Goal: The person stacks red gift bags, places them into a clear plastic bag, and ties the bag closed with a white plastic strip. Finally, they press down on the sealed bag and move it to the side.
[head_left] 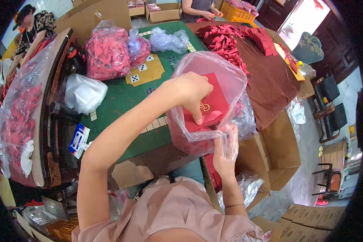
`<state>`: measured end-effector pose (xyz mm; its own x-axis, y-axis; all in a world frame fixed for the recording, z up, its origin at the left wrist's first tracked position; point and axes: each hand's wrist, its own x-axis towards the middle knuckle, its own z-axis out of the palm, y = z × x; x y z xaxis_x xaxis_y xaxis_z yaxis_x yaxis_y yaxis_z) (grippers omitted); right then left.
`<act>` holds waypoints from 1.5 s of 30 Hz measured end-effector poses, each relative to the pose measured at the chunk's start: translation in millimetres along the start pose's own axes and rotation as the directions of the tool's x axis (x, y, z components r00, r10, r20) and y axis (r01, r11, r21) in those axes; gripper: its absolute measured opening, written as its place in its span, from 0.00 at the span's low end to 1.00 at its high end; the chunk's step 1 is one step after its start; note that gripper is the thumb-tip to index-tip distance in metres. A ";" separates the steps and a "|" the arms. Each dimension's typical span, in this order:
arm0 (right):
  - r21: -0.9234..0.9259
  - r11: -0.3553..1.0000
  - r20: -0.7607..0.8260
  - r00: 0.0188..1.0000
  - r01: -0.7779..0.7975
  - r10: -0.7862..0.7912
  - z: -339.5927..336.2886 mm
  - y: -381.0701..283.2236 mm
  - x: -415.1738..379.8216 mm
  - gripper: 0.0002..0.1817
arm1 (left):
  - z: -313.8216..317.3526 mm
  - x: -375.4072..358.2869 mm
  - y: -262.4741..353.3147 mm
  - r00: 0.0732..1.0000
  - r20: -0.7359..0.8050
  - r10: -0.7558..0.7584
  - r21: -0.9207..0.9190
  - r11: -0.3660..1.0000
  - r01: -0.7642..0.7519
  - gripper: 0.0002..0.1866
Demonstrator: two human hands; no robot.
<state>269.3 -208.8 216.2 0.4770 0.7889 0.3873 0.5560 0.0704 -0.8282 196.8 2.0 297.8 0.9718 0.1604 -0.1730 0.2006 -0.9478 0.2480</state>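
A clear plastic bag stands open in front of me, at the near edge of the green table. Inside it lie red paper packets with a gold emblem. My left hand reaches into the bag's mouth from the left, its thumb and curled fingers gripping the red packets. At the bag's near right rim, my right hand is closed on the plastic, which partly covers its fingers.
The green table bears a filled bag of red pieces and a white plastic bag. Red strips heap on the brown cloth. An open cardboard box stands right. Other people are beyond.
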 end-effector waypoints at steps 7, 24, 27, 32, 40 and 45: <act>-0.103 0.969 0.063 0.973 0.226 -0.220 -3.2 1.8 1.0 0.05 | -4.7 5.2 10.6 0.991 0.072 -0.110 0.039 0.993 0.107 0.37; 0.125 0.990 -0.220 0.975 0.072 -0.043 4.4 -10.5 1.3 0.26 | 1.1 5.1 11.7 0.994 0.033 -0.103 0.033 0.994 0.102 0.38; 0.230 0.971 -0.203 0.972 -0.068 0.116 -3.6 -11.0 -7.4 0.37 | 0.2 3.9 14.2 0.996 0.032 -0.082 0.040 0.996 0.081 0.38; 0.170 0.969 0.150 0.977 -0.180 0.155 -25.5 -2.7 -5.3 0.09 | -0.8 3.1 18.5 0.993 0.023 -0.119 0.043 0.992 0.118 0.38; 0.019 0.987 -0.037 0.987 0.158 -0.157 2.2 -3.3 19.2 0.02 | 5.7 6.2 13.1 0.995 -0.006 -0.095 0.104 0.990 0.095 0.39; -0.157 0.949 -0.016 0.961 0.272 -0.278 13.9 -2.9 45.2 0.06 | 15.7 4.2 5.6 0.989 -0.133 -0.071 0.068 0.994 0.081 0.27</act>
<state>279.8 -164.9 230.5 0.3149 0.7283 0.6086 0.7643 0.1856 -0.6176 200.1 -7.0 283.5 0.9629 0.2625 -0.0623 0.2693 -0.9484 0.1673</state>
